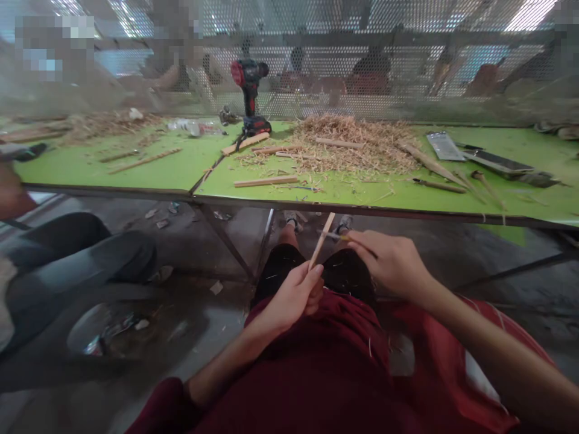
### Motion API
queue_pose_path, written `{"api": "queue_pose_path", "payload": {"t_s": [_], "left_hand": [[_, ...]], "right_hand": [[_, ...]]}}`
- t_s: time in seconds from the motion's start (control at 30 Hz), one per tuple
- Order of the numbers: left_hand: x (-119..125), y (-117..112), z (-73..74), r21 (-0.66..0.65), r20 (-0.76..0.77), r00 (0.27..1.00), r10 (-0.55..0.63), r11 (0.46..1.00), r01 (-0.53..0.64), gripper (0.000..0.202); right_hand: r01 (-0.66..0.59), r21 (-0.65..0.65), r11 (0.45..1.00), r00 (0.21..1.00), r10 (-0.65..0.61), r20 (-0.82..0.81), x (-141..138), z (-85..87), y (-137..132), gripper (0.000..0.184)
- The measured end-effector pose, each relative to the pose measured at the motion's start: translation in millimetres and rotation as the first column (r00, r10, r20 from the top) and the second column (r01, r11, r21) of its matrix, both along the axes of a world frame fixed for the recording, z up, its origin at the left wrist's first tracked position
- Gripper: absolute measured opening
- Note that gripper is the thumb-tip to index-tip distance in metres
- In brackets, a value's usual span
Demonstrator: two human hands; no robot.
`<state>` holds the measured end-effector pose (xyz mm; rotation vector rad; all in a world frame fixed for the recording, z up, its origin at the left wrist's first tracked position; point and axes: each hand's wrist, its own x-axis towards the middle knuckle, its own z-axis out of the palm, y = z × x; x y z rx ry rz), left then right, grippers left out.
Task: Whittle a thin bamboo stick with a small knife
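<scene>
Green table edge [384,211] beyond wooden stick [319,245]

No readable text or labels.

Blocked from held stick [316,253] toward 12 o'clock by table edge [384,211], then shavings [362,160]; toward 11 by drill [250,96]; toward 9 by neighbour's knees [90,235]. Passable toward 10 o'clock over bare tabletop [196,147].

- The maroon shirt [289,374] wrinkles at the waist.
- Its left sleeve [166,401] ends near the elbow.
- Black shorts [280,265] carry pale slivers [271,277].
- The shoes [293,219] look greyish, blurred.
- Left hand [298,292] and right hand [391,259] are bare.
</scene>
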<state>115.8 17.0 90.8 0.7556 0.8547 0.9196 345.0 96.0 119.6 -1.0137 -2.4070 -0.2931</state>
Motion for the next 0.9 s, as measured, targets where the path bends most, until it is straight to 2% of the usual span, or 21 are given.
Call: {"api": "queue_pose_path", "payload": {"t_s": [0.13, 0.37, 0.63, 0.77, 0.9], "left_hand": [[4, 2, 2.6, 0.022, -0.003, 1.0, 0.017, 1.0, -0.017, 0.056], [8, 3, 2.7, 0.031, 0.017, 1.0, 0.025, 0.999, -0.025, 0.054], [5, 6, 5.5, 0.013, 0.031, 0.998, 0.046, 0.999, -0.046, 0.062], [2, 7, 7.5, 0.016, 0.022, 0.998, 0.052, 0.998, -0.053, 0.059], [-1, 9, 11.8, 0.027, 0.028, 0.999, 0.029, 0.999, -0.03, 0.057]], "right_hand": [[-0.043, 0.093, 0.995, 0.994, 0.033, 0.105, -22, -11.8, -22, 0.033], [-0.116, 0.166, 0.979, 0.972, 0.077, 0.222, -28, -13.4, -32, 0.031], [-0.137, 0.174, 0.975, 0.947, 0.078, 0.31, -27, -11.0, -9, 0.038], [-0.175, 0.164, 0.971, 0.933, 0.11, 0.344, -24, -3.7, 5, 0.037], [-0.206, 0.172, 0.963, 0.926, 0.134, 0.354, -24, 5.0, 8, 0.034]]}}
